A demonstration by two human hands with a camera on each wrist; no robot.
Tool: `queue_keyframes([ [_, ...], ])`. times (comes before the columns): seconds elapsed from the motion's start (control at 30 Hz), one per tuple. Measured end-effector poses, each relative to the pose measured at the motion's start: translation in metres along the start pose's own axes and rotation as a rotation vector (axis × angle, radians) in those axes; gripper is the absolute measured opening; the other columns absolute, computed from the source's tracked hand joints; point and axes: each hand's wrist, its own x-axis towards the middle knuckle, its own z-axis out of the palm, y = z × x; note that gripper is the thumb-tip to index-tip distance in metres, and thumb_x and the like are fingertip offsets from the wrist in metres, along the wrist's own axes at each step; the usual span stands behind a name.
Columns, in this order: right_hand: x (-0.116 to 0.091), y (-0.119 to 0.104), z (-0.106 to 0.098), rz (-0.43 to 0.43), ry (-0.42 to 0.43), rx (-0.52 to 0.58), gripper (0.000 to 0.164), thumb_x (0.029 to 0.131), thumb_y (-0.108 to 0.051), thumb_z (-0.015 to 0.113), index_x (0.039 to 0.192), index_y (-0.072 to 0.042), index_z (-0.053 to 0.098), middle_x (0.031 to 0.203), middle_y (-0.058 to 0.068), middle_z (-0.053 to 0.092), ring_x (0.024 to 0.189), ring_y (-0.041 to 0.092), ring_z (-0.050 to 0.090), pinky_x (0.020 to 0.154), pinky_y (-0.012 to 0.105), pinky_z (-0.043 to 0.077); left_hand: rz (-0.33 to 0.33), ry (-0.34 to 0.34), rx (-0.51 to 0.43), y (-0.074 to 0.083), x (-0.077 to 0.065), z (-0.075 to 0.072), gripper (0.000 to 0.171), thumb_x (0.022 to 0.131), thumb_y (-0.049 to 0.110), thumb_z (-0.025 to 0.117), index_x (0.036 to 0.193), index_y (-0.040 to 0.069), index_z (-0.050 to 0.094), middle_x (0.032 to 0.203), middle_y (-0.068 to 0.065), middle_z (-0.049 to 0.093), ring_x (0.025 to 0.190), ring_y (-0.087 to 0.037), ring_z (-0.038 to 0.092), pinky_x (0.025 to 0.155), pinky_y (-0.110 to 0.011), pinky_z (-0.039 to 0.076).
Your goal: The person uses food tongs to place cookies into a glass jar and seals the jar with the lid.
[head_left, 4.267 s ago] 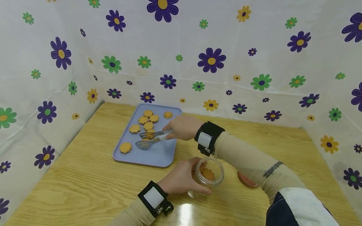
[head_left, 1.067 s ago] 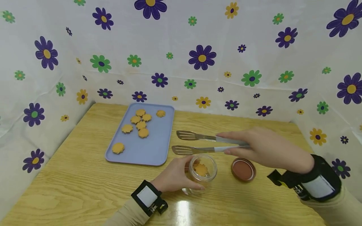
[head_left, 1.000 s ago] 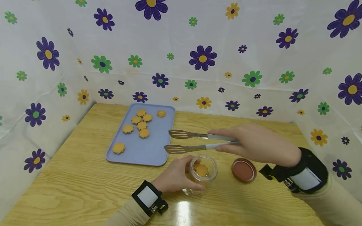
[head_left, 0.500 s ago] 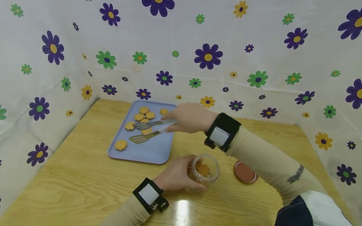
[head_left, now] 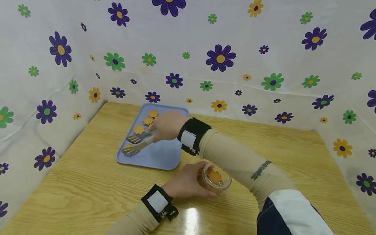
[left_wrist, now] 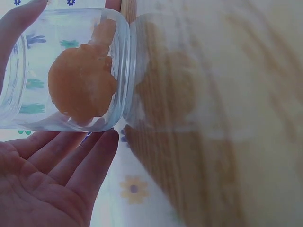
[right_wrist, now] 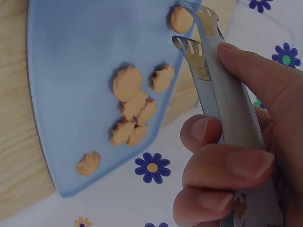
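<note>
My left hand [head_left: 188,181] grips a clear glass jar [head_left: 226,183], thumb on one side and fingers on the other. Scalloped cookies [left_wrist: 83,85] lie at the jar's bottom. In my right hand [head_left: 167,125] are slotted metal tongs [right_wrist: 234,104], fingers wrapped round the handles. The tong heads [head_left: 132,150] are apart, over the near left corner of a blue tray [head_left: 164,156]. A cookie [right_wrist: 181,19] lies right by them; in the head view they largely cover it. Whether they touch it, I cannot tell.
Several more cookies [right_wrist: 128,82] lie toward the tray's far end, partly behind my right hand in the head view. The wooden table [head_left: 88,182] meets a flowered cloth [head_left: 188,39] at the back and sides. My right forearm [head_left: 235,156] passes above the table beside the jar.
From above the jar, my right hand has carried the spread tongs left over the tray to the near left cookie. The brown lid is now hidden behind my right arm. My left hand stays on the jar.
</note>
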Motion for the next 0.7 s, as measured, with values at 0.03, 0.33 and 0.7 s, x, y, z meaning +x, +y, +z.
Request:
queue_keyframes([
  [0.03,0.001,-0.001,0.002,0.005,0.007,0.004,0.05,0.095,-0.055,0.061,0.139,-0.031,0.061,0.133,-0.009,0.064,0.109,0.011,0.062,0.085,0.03,0.055,0.002,-0.004,-0.005,0.0,0.001,0.0,0.088,0.066,0.058,0.088,0.139,0.029,0.05,0.126,0.016,0.063,0.118,-0.006,0.06,0.101,-0.031,0.05],
  [0.33,-0.002,-0.006,0.006,-0.01,0.023,0.037,0.046,0.1,-0.047,0.058,0.14,-0.025,0.06,0.135,-0.005,0.063,0.113,0.012,0.062,0.085,0.031,0.056,-0.008,-0.014,-0.022,0.003,0.0,-0.001,0.09,0.067,0.055,0.089,0.142,0.032,0.047,0.131,0.014,0.061,0.121,-0.009,0.06,0.101,-0.03,0.05],
  [0.7,-0.025,0.022,0.012,-0.102,0.138,0.079,0.046,0.1,-0.05,0.056,0.135,-0.022,0.064,0.12,-0.005,0.068,0.1,0.012,0.06,0.088,0.03,0.051,0.002,0.026,0.02,0.003,-0.002,0.001,0.092,0.064,0.062,0.087,0.14,0.023,0.053,0.127,0.013,0.063,0.116,-0.008,0.061,0.098,-0.029,0.051],
])
